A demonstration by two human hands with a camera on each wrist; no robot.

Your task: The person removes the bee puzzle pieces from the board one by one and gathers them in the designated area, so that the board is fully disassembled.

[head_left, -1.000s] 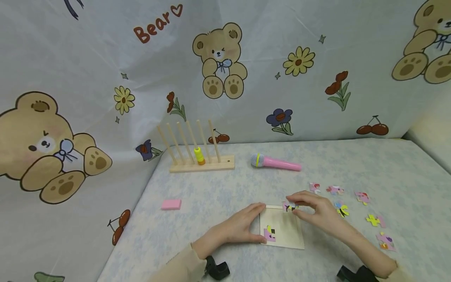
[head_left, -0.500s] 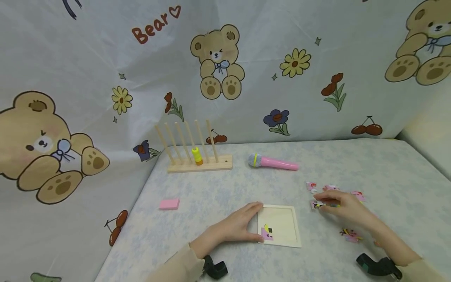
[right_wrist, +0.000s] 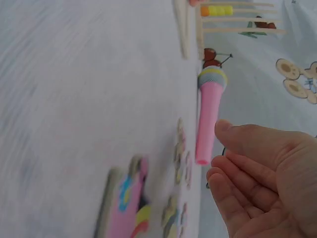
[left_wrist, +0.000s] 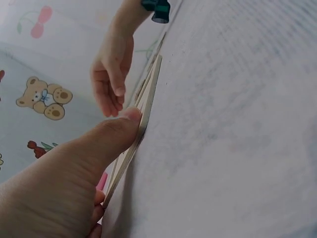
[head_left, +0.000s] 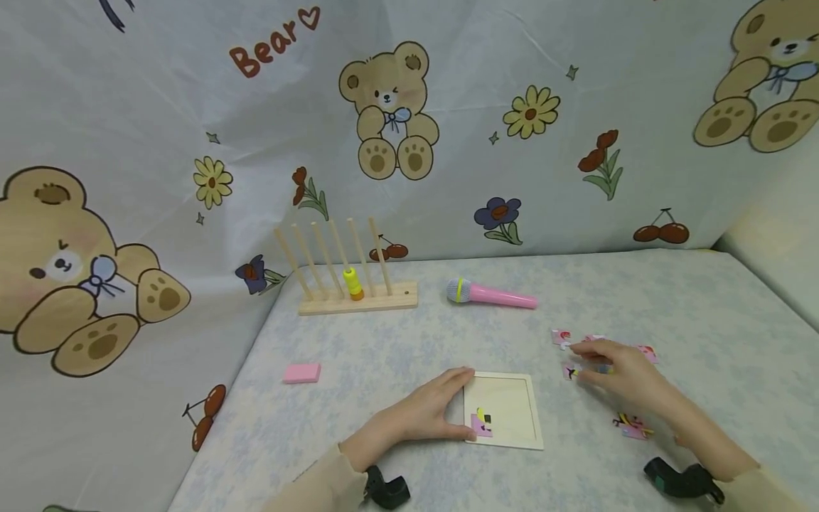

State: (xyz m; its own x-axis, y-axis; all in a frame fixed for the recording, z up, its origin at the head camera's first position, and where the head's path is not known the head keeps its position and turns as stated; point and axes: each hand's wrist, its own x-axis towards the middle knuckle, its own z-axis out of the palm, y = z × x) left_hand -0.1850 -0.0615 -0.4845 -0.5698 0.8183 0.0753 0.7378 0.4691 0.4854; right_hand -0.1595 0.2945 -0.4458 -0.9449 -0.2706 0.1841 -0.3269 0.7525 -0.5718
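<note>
My left hand (head_left: pixel 422 412) grips the left edge of a shallow white puzzle tray (head_left: pixel 508 405), thumb at the near corner and fingers at the far corner. In the tray's near left corner lies a pink puzzle piece (head_left: pixel 481 424) with yellow and black on it. To the right, my right hand (head_left: pixel 630 373) hovers above loose puzzle pieces and hides some of them. One pink and black puzzle piece (head_left: pixel 571 372) lies by its thumb tip. In the right wrist view, the fingers (right_wrist: pixel 233 198) are loosely bent, with nothing between them and the thumb.
Further loose pieces include one behind the hand (head_left: pixel 561 338) and a pink one (head_left: pixel 633 427) nearer me. A pink toy microphone (head_left: pixel 502 296) lies at the back. A wooden peg stand (head_left: pixel 358 302) with yellow and orange beads is back left; a pink block (head_left: pixel 301 372) lies left.
My right hand has moved right from the tray, carrying a puzzle piece, and let it go among the loose pieces. My left hand stays on the tray. The head view has shifted slightly.
</note>
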